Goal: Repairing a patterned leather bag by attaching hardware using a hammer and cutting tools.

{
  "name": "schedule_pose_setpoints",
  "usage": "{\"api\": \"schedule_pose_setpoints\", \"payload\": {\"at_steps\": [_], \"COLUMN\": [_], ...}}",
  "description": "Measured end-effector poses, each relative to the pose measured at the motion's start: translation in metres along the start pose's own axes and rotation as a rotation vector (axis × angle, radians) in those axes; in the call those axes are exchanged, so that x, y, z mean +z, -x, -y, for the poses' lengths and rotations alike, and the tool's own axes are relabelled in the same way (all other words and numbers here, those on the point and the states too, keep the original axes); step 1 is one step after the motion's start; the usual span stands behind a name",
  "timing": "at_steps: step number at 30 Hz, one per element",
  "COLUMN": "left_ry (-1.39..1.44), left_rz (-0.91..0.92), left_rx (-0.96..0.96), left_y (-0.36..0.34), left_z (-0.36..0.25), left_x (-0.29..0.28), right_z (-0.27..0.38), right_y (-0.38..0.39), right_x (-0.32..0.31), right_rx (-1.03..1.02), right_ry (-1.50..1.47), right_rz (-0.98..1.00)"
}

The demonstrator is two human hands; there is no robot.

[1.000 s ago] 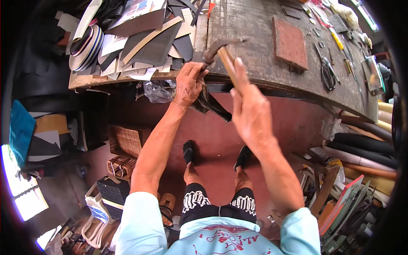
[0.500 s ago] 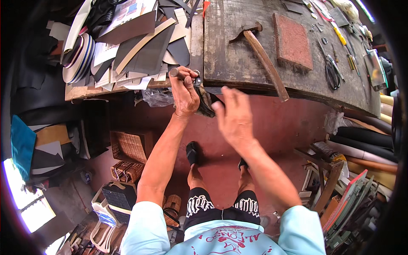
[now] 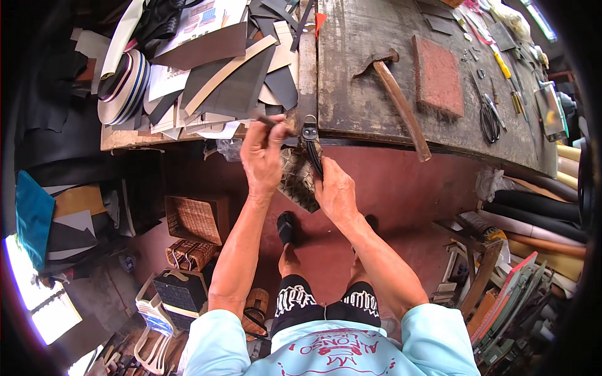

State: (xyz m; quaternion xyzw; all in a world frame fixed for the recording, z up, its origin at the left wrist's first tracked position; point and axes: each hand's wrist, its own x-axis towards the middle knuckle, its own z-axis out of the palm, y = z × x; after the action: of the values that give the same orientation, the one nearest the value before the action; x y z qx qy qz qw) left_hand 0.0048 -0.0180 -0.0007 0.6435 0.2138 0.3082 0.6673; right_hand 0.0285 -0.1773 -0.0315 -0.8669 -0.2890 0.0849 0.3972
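My left hand grips a short dark metal rod, held at a slant near the bench edge. Just below the edge, my right hand grips a patterned bag by its black leather strap. The strap's riveted end, with a metal D-ring, rests at the bench edge. On the bench to the right lies a hammer, its wooden handle reaching over the front edge.
Leather and card scraps and a striped hat cover the bench's left. A red block, scissors and small tools lie rightward. Wicker baskets stand below left; rolls of material are stacked at the right.
My right hand has let go of the hammer, now lying on the bench, and moved onto the bag. The bag has swung further into view; my left hand and rod have shifted off the strap end.
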Motion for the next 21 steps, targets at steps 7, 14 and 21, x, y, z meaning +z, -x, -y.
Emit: {"api": "schedule_pose_setpoints", "payload": {"at_steps": [7,14,21], "left_ry": [-0.393,-0.415,-0.511], "left_rz": [0.154,0.227,0.135], "left_rx": [0.082,0.295,0.440], "left_y": [-0.015,-0.019,-0.012], "left_z": [0.009,0.011,0.026], "left_x": [0.010,0.016,0.015], "right_z": [0.021,0.016,-0.007], "right_y": [-0.006,-0.007,-0.087], "right_x": [-0.008,-0.014,-0.131], "right_rx": [0.069,0.044,-0.075], "right_ry": [0.120,0.154,0.622], "right_rz": [0.080,0.107,-0.407]}}
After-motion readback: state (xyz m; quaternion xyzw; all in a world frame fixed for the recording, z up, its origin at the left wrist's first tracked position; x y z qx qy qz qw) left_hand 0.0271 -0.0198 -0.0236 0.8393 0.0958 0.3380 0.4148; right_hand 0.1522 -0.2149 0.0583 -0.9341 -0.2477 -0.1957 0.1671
